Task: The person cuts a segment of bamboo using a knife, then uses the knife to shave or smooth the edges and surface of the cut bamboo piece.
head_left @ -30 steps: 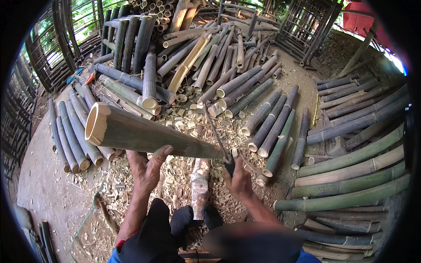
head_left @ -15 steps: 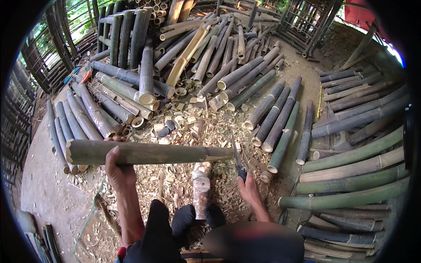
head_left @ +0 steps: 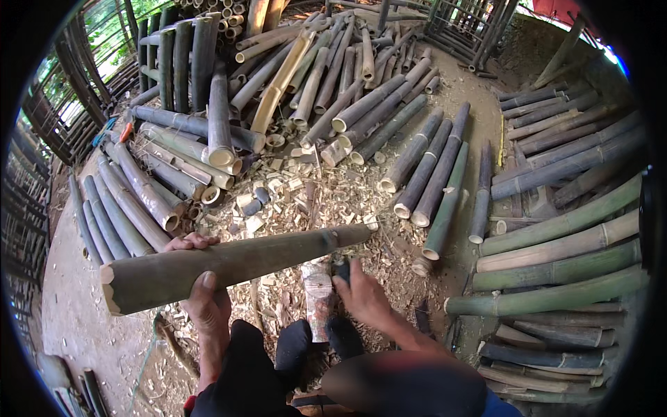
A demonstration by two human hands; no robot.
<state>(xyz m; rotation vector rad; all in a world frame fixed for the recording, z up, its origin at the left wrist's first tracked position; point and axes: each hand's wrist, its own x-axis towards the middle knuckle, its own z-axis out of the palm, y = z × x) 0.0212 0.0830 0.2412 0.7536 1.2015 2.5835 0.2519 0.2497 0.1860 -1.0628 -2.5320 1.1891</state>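
My left hand [head_left: 210, 302] is wrapped round a thick dark bamboo pole [head_left: 250, 261], thumb on the near side and fingers over the far side. The pole lies across in front of me, its wide, notched end at the left and its narrower end tilted up to the right. My right hand [head_left: 367, 297] is closed on the dark handle of a knife [head_left: 340, 270], just below the pole's right part. The pole seems to hide the blade. Under it, a short pale log [head_left: 318, 295] lies between my feet.
Wood chips [head_left: 278, 191] cover the ground ahead. Cut bamboo poles [head_left: 438, 174] fan out beyond them, and a heap of poles [head_left: 340, 69] lies at the back. More poles [head_left: 556, 222] are stacked at the right; others [head_left: 118, 208] lie at the left. An orange-handled tool [head_left: 126, 132] rests there.
The pole's left end has dropped toward me and its right end has risen slightly. My right hand has moved left with the knife, whose blade showed before beside the pole's right end.
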